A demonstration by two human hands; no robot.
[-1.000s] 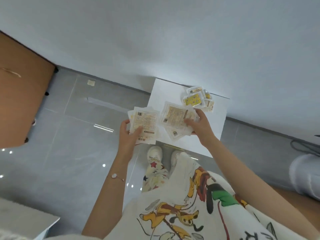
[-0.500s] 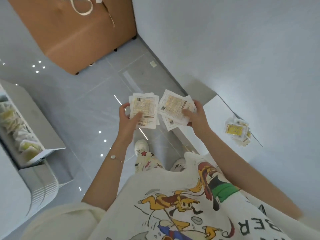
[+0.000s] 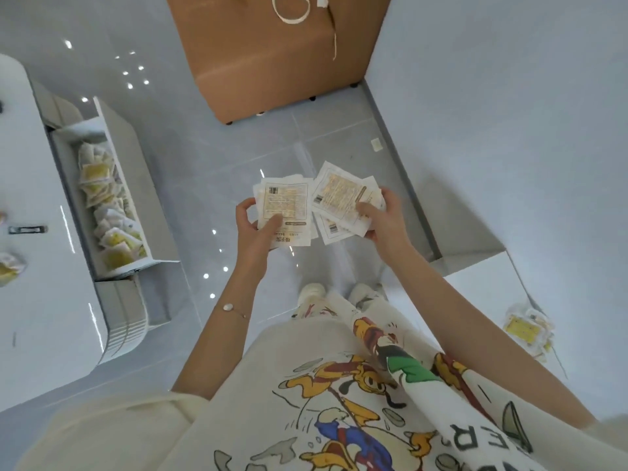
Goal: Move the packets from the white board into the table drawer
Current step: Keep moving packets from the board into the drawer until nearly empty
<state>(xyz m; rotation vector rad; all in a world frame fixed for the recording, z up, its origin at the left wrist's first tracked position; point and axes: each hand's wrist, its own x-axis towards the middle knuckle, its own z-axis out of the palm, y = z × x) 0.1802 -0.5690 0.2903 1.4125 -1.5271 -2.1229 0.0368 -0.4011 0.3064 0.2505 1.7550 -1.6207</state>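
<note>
My left hand grips a stack of white packets with printed labels, thumb across the front. My right hand grips a second fan of packets just to the right. Both hands are held over the grey floor in front of me. The open table drawer is at the left, holding several yellow and white packets. The white board lies at the right with a small pile of packets on it.
A white table runs along the left with a few packets at its left edge. A brown cabinet stands ahead against the wall. My shoes are on the glossy grey tile floor.
My view has swung left from the white board toward the drawer. Both hands still hold their packets, now carried over the floor, with the board behind at the right.
</note>
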